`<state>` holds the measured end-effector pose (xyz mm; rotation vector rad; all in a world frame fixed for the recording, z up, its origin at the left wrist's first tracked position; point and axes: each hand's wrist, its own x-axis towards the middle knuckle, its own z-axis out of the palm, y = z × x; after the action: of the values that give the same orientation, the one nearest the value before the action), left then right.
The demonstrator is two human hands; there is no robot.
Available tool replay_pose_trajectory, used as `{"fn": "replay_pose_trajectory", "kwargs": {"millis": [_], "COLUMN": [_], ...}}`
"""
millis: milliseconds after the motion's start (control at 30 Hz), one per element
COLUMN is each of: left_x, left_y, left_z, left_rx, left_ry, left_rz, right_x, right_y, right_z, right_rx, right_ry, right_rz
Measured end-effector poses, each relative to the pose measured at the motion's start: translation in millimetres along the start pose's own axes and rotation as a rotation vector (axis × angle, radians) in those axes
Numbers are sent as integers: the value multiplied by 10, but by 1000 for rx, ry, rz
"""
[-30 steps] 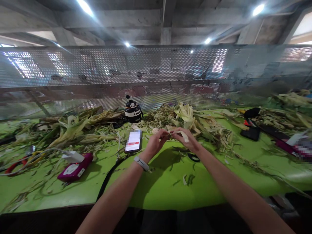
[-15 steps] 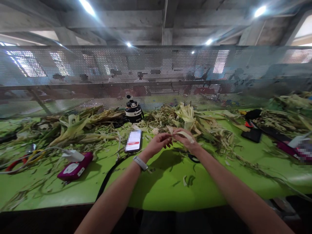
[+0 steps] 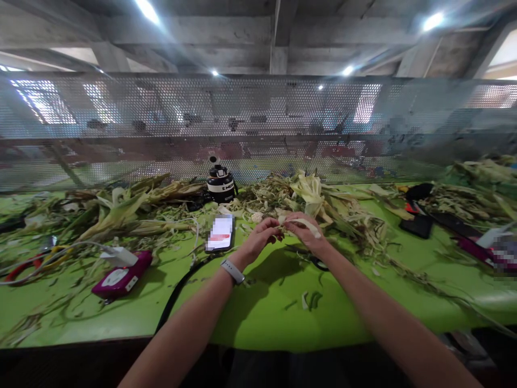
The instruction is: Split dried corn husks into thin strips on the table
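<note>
Fingertips nearly together, my left hand (image 3: pixel 260 238) and my right hand (image 3: pixel 305 233) hold a pale strip of corn husk (image 3: pixel 304 221) between them above the green table (image 3: pixel 278 323). The husk's loose end lies across the back of my right hand. Both hands are closed in a pinch; the exact grip is partly hidden by the fingers. Black-handled scissors (image 3: pixel 319 262) lie under my right wrist, partly covered. Just beyond my left hand sits a small pale, knobbly piece (image 3: pixel 257 216) whose kind I cannot make out.
A phone (image 3: pixel 220 233) lies left of my hands, with a black bottle (image 3: pixel 221 186) behind it. Corn husks (image 3: pixel 309 191) are heaped along the back against a perforated metal screen (image 3: pixel 258 108). A purple power strip (image 3: pixel 122 276) with a charger and cable is at left.
The husk piece standing up between my fingertips is now lower and folded in closer to them. Both hands stay in nearly the same place.
</note>
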<state>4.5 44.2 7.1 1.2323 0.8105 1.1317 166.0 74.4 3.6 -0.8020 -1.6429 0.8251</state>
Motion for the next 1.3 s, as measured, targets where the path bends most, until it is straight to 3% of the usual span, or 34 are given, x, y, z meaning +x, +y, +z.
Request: {"fn": "replay_pose_trajectory", "kwargs": {"millis": [233, 533, 800, 900, 1000, 1133, 1300], "left_x": [-1, 32, 51, 58, 65, 81, 104], "left_y": [-13, -46, -71, -39, -5, 8, -14], "left_z": [35, 4, -8, -52, -108, -156, -183], "left_rx": [127, 256, 262, 251, 284, 258, 106], "left_ry": [38, 5, 4, 37, 100, 192, 193], "left_rz": [149, 168, 177, 175, 167, 156, 102], "right_x": [-40, -24, -14, -6, -9, -47, -89], "right_y": [-22, -6, 7, -8, -41, -92, -138], "right_z": [36, 52, 32, -28, -80, -76, -60], "right_rx": [34, 97, 6, -240, -485, -666, -849], "right_ry": [7, 8, -18, -129, -238, -250, -215], "right_rz": [85, 265, 245, 169, -18, -269, -403]}}
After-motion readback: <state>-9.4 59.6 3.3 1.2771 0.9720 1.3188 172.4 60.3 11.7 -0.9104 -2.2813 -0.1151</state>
